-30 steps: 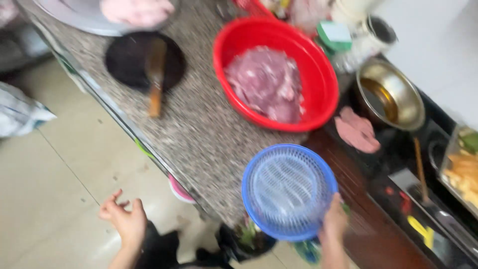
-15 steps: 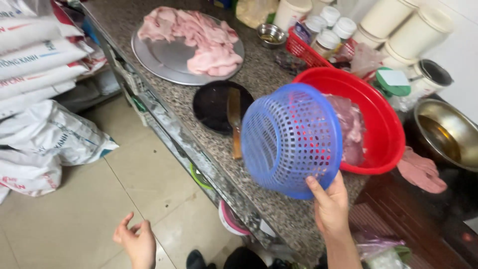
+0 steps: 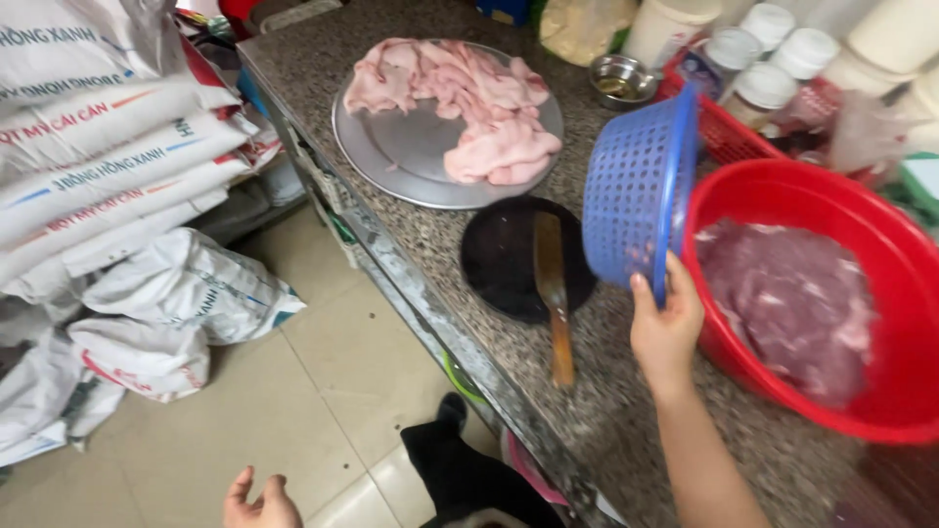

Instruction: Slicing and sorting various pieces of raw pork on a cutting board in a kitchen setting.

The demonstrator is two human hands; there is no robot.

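Off the table's front edge, low over the tiled floor, the left hand hangs empty with loose, spread fingers. On the speckled stone table, a round metal tray of pale pink meat slices lies toward the back edge, and a black round pan with a wooden spatula sits nearer the front. The right hand pinches the rim of a blue perforated plastic basket, its grip holding it tipped on edge above the table, against the rim of the big red plastic basin of dark red meat. The basket looks mid-carry; setting it down would call for levelling it first.
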